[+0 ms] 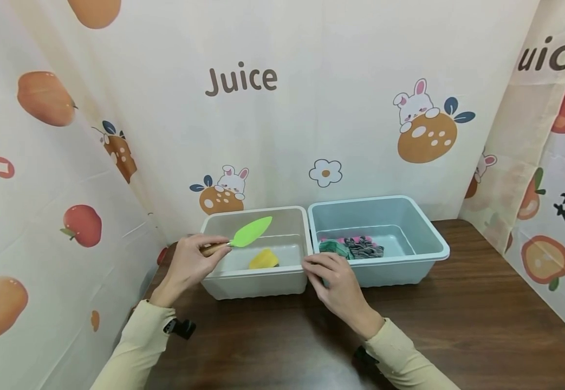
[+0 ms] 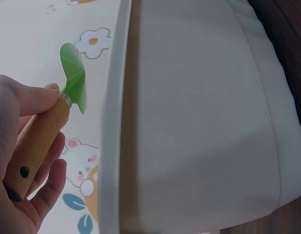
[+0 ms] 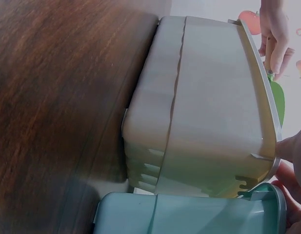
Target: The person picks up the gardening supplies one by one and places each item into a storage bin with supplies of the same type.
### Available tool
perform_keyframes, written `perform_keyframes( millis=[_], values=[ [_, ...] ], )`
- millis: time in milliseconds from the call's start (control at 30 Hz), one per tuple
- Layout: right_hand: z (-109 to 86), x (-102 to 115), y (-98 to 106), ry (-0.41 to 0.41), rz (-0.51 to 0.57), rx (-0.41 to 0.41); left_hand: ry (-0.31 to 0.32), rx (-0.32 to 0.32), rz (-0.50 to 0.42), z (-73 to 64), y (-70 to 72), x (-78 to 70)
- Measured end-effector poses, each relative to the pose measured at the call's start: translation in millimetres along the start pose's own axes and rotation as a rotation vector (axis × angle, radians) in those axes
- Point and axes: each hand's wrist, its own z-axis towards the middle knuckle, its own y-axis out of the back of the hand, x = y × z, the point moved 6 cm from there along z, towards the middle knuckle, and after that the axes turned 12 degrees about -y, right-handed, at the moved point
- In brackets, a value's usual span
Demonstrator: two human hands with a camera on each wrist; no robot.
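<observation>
My left hand (image 1: 192, 265) grips the wooden handle (image 2: 40, 141) of a small trowel with a bright green, pointed blade (image 1: 251, 232). In the head view, the blade hangs over the grey bin (image 1: 258, 284), apart from its floor. A yellow item (image 1: 264, 260) lies inside the bin; its lower part is hidden by the front wall. My right hand (image 1: 333, 281) pinches the grey bin's near right corner at the rim, right beside the blue bin (image 1: 389, 273). In the right wrist view, that thumb and fingers (image 3: 288, 178) meet the rim corner.
Within the blue bin lie a green cloth-like item (image 1: 335, 248), a dark grey stringy bundle (image 1: 364, 249) and something pink (image 1: 360, 239). Both bins stand side by side on a dark wooden table (image 1: 262, 341), close to a printed curtain (image 1: 282, 124) behind.
</observation>
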Motion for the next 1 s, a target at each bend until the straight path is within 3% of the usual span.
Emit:
perform_keyframes(
  millis=[533, 833, 1000],
  values=[
    [-1.0, 1, -1, 0.003, 0.004, -0.002, 0.031, 0.102, 0.037, 8.2, -14.6, 20.7],
    [-2.1, 0, -1, -0.002, 0.007, 0.008, 0.115, 0.187, 0.014, 10.7, -28.2, 31.0],
    [-0.5, 0, 0, -0.006, 0.001, 0.008, 0.113, 0.209, 0.007, 16.1, -34.8, 33.7]
  ],
)
